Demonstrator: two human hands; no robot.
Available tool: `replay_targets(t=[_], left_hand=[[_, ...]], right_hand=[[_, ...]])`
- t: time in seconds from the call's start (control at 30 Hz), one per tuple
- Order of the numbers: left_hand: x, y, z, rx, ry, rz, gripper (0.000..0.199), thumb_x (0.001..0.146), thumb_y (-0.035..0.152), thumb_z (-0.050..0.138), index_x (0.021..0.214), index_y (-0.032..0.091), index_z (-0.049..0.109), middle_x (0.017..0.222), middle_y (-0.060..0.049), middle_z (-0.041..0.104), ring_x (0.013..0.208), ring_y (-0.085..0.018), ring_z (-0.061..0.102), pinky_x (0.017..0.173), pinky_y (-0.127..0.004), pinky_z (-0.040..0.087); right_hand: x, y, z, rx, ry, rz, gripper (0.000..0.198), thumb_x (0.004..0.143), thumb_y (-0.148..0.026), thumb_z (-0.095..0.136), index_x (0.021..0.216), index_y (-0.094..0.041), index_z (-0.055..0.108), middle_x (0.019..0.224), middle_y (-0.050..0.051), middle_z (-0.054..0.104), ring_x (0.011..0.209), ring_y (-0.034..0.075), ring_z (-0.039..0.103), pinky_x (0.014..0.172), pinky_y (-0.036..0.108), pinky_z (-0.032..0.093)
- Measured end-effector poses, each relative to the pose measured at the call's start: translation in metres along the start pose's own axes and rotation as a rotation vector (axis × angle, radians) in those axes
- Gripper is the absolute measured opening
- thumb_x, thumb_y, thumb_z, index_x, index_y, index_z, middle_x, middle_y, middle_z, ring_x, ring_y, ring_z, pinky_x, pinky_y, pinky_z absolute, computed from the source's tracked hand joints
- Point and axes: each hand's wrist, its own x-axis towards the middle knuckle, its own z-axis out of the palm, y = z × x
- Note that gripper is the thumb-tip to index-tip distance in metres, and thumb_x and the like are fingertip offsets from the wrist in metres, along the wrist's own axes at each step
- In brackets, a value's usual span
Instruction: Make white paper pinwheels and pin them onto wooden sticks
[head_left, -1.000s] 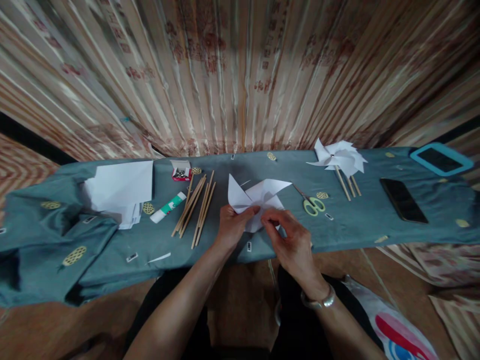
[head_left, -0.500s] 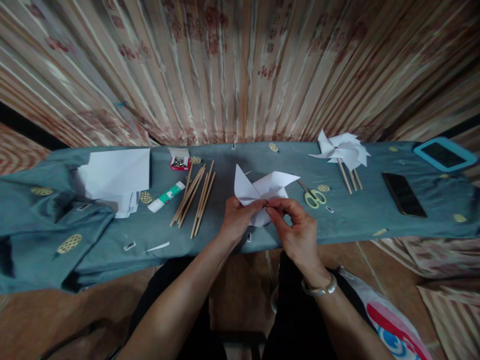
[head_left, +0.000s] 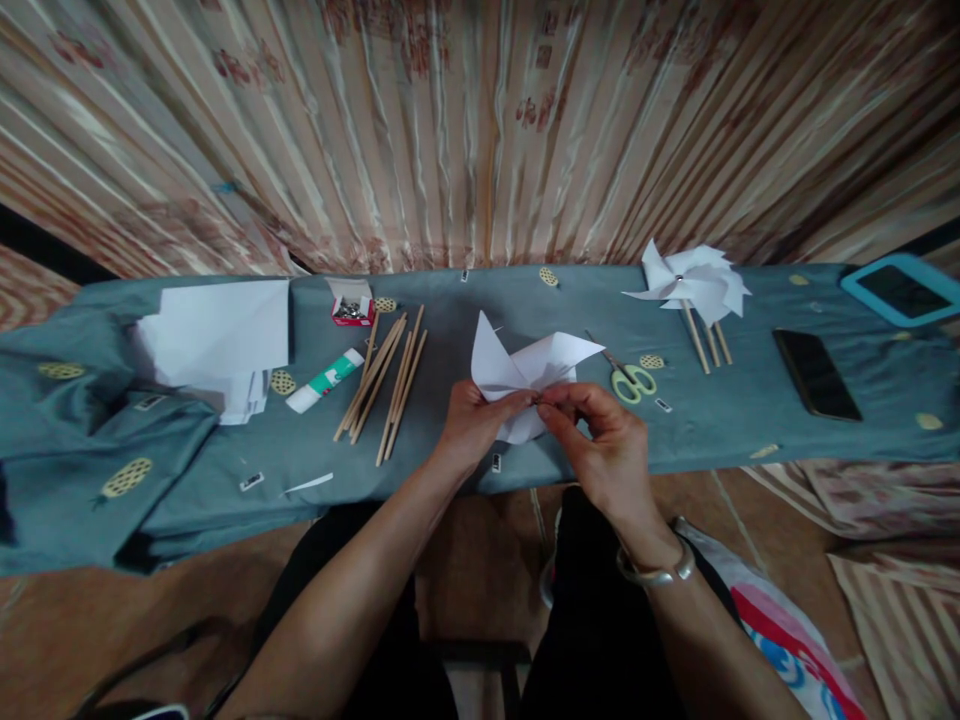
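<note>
A white paper pinwheel, with some of its corners folded toward the middle, is held just above the cloth in front of me. My left hand is closed on its lower left side, the thumb pressing near the centre. My right hand is closed in a pinch at that same centre, thumb against forefinger. Whatever tiny thing lies between those right fingertips is too small to make out. Scissors with pale green handles lie just right of the paper. Left of my hands are several wooden sticks.
A red box of metal tacks, a glue stick and stacked white paper are on the left. Pinwheels on sticks, a phone and a blue-framed tablet lie right. A curtain hangs behind the cloth-covered table.
Both hands stay at the pinwheel's centre. The right hand has shifted slightly right and its fingers press closer to the paper. The whole view has tilted a little.
</note>
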Motion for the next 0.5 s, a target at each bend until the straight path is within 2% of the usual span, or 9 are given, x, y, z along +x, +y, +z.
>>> replay_targets(t=[0.5], left_hand=[[0.0023,-0.0026,-0.0047,0.102,-0.015,0.089,0.012,0.054,0.023,0.081,0.061,0.016,0.074,0.06,0.0,0.07,0.054,-0.014,0.059,0.053,-0.024,0.046]], right_hand=[[0.0014,0.0025,-0.0003,0.021,-0.008,0.022,0.005,0.081,-0.024,0.068,0.085,-0.021,0.068,0.074,-0.001,0.067,0.069,0.014,0.057,0.067,0.029,0.045]])
